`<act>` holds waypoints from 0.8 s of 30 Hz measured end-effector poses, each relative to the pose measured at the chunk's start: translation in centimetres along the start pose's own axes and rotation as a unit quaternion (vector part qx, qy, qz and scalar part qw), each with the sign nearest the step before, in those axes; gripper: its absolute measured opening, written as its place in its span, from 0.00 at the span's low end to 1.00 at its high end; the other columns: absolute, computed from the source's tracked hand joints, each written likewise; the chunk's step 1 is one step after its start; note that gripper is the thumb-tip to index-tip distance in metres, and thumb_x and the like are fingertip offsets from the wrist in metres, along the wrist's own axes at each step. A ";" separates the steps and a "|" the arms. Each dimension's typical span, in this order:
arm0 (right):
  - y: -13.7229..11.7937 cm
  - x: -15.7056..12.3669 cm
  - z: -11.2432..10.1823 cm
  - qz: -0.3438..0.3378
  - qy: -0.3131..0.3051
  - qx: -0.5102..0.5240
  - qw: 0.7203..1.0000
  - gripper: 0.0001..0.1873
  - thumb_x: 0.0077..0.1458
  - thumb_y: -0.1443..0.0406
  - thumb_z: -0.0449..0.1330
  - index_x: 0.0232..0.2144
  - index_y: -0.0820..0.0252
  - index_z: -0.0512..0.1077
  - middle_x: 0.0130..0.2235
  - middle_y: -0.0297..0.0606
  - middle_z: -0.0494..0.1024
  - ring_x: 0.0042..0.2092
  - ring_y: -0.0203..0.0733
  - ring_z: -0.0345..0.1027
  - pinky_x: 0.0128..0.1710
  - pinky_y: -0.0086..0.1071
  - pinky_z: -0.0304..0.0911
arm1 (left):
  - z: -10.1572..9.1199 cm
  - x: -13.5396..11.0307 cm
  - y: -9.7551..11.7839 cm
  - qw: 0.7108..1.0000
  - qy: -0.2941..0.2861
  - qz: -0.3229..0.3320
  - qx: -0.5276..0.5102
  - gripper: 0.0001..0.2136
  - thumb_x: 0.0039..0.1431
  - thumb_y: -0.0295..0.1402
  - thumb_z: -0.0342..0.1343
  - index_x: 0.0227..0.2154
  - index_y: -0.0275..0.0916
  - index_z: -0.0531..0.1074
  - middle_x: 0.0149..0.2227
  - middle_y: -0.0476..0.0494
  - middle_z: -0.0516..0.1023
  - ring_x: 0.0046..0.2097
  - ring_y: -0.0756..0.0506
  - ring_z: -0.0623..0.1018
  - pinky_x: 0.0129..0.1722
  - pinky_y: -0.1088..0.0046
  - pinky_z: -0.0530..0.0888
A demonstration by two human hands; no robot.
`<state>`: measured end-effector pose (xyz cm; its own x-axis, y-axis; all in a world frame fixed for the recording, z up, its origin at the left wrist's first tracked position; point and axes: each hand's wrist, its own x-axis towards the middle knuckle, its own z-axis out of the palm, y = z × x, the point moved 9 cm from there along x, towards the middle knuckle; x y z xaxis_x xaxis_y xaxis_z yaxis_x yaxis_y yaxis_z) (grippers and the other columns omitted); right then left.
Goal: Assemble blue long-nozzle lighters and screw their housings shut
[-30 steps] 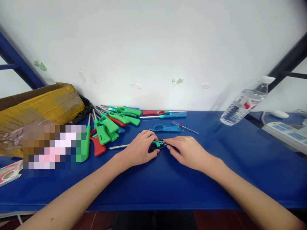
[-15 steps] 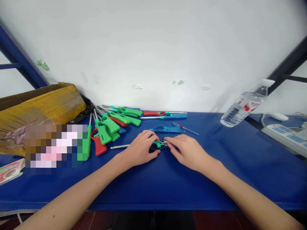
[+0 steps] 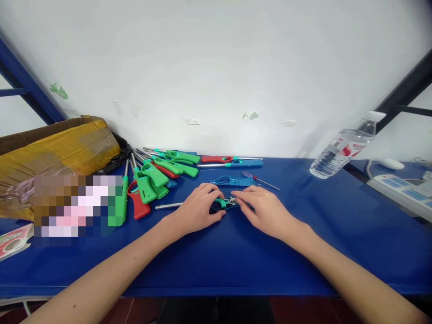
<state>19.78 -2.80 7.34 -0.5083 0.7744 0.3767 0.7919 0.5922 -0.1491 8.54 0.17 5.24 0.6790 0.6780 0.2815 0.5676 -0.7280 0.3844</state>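
Note:
An opened gas lighter (image 3: 168,206) lies in front of me, its metal tube pointing left and its green trigger and inner parts exposed. My left hand (image 3: 200,208) is closed around its middle, fingers over the far side and thumb at the near side. My right hand (image 3: 261,208) has its fingertips pinched on the small inner parts (image 3: 231,200) at the lighter's right end; the fingers partly hide them. Just beyond the hands lies a loose blue lighter casing half (image 3: 232,181), with a screwdriver (image 3: 261,181) touching or close to its right end.
Several green and red lighters (image 3: 155,180) are piled at the left. A red lighter (image 3: 216,159) and a blue lighter (image 3: 248,164) lie by the wall. A taped cardboard box (image 3: 57,148) stands far left. At the right are a tilted water bottle (image 3: 344,146) and a power strip (image 3: 401,191).
My right hand's fingers have shifted slightly at the lighter's right end, its back raised a little. My left hand keeps its hold in the same place.

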 end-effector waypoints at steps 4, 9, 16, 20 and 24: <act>0.1 0.0 -0.1 -0.005 0.012 0.006 1.000 0.16 0.63 0.68 0.50 0.48 0.61 0.74 0.40 0.44 0.81 0.41 0.45 0.73 0.42 0.40 0.70 | -0.1 0.0 0.0 1.000 0.006 0.005 -0.005 0.11 0.55 0.33 0.61 0.41 0.40 0.72 0.47 0.39 0.72 0.54 0.39 0.69 0.55 0.56 0.69; -0.1 0.2 -0.8 -0.027 0.039 0.029 0.998 0.15 0.62 0.69 0.51 0.45 0.59 0.76 0.42 0.43 0.80 0.45 0.46 0.72 0.46 0.43 0.70 | -0.1 -0.1 0.0 1.000 0.010 0.005 -0.007 0.11 0.55 0.34 0.61 0.41 0.40 0.72 0.47 0.39 0.72 0.53 0.39 0.70 0.54 0.56 0.69; 1.1 0.2 -0.4 -0.025 0.034 0.009 0.999 0.14 0.62 0.67 0.52 0.45 0.59 0.75 0.55 0.47 0.71 0.57 0.50 0.65 0.57 0.51 0.63 | -0.1 0.0 0.0 1.000 0.002 0.005 -0.008 0.12 0.55 0.33 0.61 0.42 0.40 0.72 0.48 0.39 0.72 0.53 0.39 0.69 0.55 0.57 0.69; 2.9 0.3 -0.5 0.007 0.053 0.013 0.999 0.14 0.61 0.66 0.52 0.47 0.59 0.73 0.55 0.47 0.71 0.57 0.52 0.65 0.55 0.52 0.65 | -0.2 0.0 0.1 1.000 -0.004 0.010 -0.009 0.11 0.55 0.33 0.61 0.42 0.40 0.72 0.46 0.40 0.73 0.53 0.39 0.69 0.54 0.57 0.69; 3.6 0.4 -0.8 0.017 0.076 0.033 0.996 0.14 0.62 0.65 0.52 0.45 0.59 0.74 0.53 0.46 0.73 0.54 0.49 0.67 0.55 0.48 0.65 | -0.1 0.0 0.1 1.000 -0.006 0.018 -0.009 0.11 0.56 0.34 0.61 0.43 0.41 0.72 0.45 0.41 0.74 0.53 0.39 0.70 0.54 0.58 0.68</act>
<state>22.73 -0.49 7.72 -0.4209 0.7542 0.5039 0.7806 0.5841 -0.2222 8.55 0.10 5.40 0.7046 0.6497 0.2853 0.5335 -0.7502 0.3907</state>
